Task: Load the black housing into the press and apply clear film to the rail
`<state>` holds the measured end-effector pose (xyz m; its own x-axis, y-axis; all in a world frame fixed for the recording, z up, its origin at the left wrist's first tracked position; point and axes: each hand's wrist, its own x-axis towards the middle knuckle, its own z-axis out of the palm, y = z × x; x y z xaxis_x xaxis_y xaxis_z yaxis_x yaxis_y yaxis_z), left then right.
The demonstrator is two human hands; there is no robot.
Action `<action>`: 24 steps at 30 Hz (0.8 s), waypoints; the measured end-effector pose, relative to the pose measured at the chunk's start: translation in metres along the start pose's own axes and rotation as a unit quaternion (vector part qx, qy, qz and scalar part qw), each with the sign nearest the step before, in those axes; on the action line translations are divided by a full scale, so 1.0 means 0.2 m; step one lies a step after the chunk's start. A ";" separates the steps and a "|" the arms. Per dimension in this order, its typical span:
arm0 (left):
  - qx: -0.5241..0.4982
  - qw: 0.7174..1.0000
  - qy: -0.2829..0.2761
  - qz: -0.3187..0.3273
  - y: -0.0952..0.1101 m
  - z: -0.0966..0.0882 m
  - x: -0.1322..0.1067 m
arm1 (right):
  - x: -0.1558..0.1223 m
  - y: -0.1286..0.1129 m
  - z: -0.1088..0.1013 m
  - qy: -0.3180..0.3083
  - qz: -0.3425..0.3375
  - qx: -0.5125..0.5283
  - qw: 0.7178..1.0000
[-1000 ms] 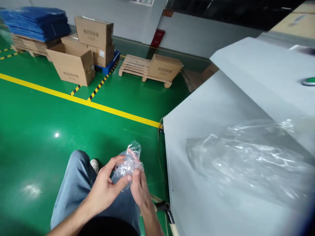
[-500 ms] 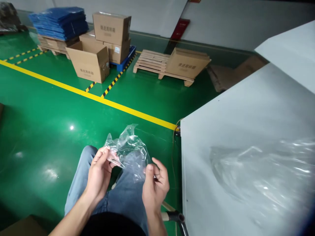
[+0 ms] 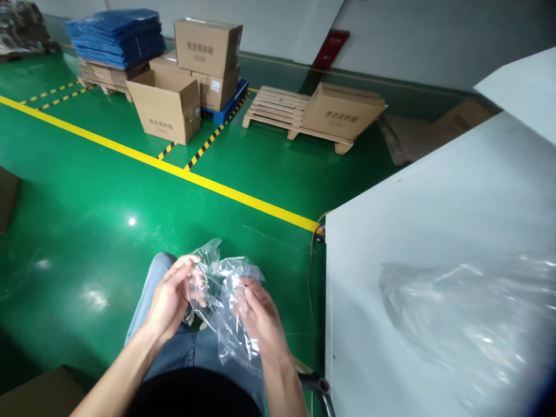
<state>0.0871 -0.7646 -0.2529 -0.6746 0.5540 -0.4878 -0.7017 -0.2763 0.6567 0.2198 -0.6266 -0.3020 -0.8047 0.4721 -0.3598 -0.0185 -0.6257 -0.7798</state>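
Observation:
A crumpled clear plastic bag [image 3: 217,289] stretches between my two hands above my lap. My left hand [image 3: 174,295] pinches its left side between thumb and fingers. On the other side, my right hand [image 3: 260,313] grips the film, its fingers partly behind and seen through the plastic. The bag's lower part hangs down over my jeans near the right wrist. More clear plastic [image 3: 469,313] lies on the pale grey surface at my right, some way from the right hand.
Beside me on the right stands a grey-white tabletop [image 3: 356,278]; a cable [image 3: 310,278] runs down by its edge. Across the yellow floor line [image 3: 243,197] are an open carton [image 3: 167,110], a wooden pallet [image 3: 273,110] with flat cartons [image 3: 343,113], and stacked blue sheets [image 3: 117,40].
My right hand has moved inward and turned over, taking a fuller hold of the bag. The plastic now hangs lower between the hands. The view has shifted slightly left.

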 end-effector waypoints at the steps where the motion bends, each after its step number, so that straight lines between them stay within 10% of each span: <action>1: 0.015 1.000 0.009 0.006 0.01 -0.01 0.00 | 0.00 0.00 0.01 0.029 -0.009 0.010 0.999; 8: 0.111 0.993 0.032 0.035 0.09 -0.07 0.01 | 0.04 -0.06 0.00 0.202 -0.128 0.019 0.971; 24: 0.129 0.981 0.085 0.115 0.06 -0.12 0.04 | 0.03 -0.16 0.08 0.300 -0.219 -0.040 0.928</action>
<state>0.0683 -0.7826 -0.2635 -0.8517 0.3560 -0.3845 -0.4603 -0.1575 0.8737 0.2062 -0.6139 -0.2708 -0.2557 0.9457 -0.2009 -0.2027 -0.2556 -0.9453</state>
